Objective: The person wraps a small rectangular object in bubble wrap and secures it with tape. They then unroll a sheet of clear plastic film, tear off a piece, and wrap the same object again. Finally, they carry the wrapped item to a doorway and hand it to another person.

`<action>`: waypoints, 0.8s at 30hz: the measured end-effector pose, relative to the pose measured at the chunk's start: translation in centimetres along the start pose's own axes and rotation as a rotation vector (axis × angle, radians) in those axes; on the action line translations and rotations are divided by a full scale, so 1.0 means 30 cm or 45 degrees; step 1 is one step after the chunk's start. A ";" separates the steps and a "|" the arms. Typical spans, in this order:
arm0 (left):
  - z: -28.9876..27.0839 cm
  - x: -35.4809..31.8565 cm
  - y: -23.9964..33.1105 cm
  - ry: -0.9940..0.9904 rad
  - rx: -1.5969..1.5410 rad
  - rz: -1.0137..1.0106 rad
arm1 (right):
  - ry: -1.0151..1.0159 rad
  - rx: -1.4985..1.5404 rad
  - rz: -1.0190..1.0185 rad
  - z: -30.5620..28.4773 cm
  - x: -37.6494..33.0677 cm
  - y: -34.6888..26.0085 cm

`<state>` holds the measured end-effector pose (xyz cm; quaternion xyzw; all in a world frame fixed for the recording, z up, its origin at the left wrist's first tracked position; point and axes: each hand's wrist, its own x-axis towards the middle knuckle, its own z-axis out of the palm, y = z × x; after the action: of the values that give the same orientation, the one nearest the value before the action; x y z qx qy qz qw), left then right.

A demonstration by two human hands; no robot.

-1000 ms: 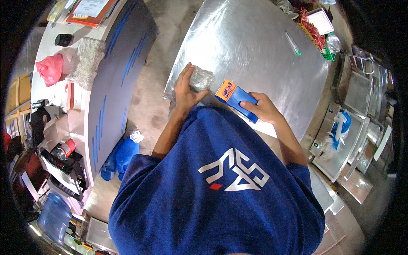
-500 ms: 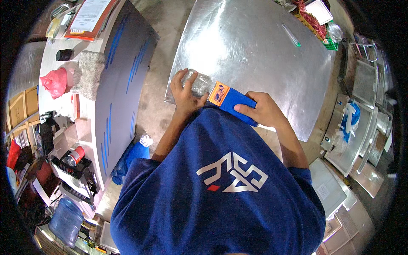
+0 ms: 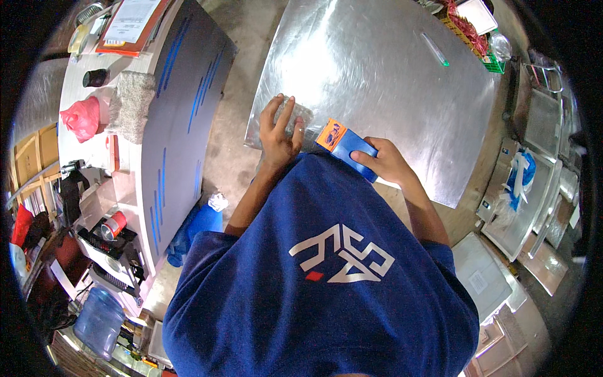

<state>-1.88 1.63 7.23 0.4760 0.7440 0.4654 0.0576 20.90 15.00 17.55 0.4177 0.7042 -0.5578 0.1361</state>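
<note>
At the near left edge of the metal table (image 3: pixel 389 81), my left hand (image 3: pixel 280 135) has its fingers spread apart and raised. A clear, crinkled piece of plastic (image 3: pixel 305 115) lies beside and partly behind those fingers; its outline is hard to make out against the shiny top. My right hand (image 3: pixel 388 160) grips a flat blue box with an orange end (image 3: pixel 344 146), thumb on its upper face. The orange end, which bears a dark picture, points up and left toward my left hand. The box is over the table's near edge, close to my body.
A pen with a green tip (image 3: pixel 434 49) lies farther back on the table. Beyond it stands a basket with red netting (image 3: pixel 468 28). On the left, a white desk (image 3: pixel 135 166) carries a pink bag (image 3: pixel 80 119) and a grey cloth (image 3: pixel 130 103). Trays (image 3: pixel 480 276) stand at the right.
My left fingers have lifted and straightened from around the clear plastic. The blue box has tilted in my right hand and its orange end has shifted slightly right and up.
</note>
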 end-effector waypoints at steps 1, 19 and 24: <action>-0.006 0.004 0.003 -0.020 0.016 0.017 | -0.008 0.023 -0.012 0.017 0.019 0.038; -0.144 0.070 -0.005 -0.628 0.171 0.202 | -0.164 0.373 -0.086 0.183 0.187 0.257; -0.153 0.109 0.035 -0.646 0.303 0.072 | -0.199 0.388 -0.130 0.230 0.270 0.247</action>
<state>-5.39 1.31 11.76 0.6013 0.7416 0.2421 0.1727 19.53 12.54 4.90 0.3525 0.6191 -0.6950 0.0970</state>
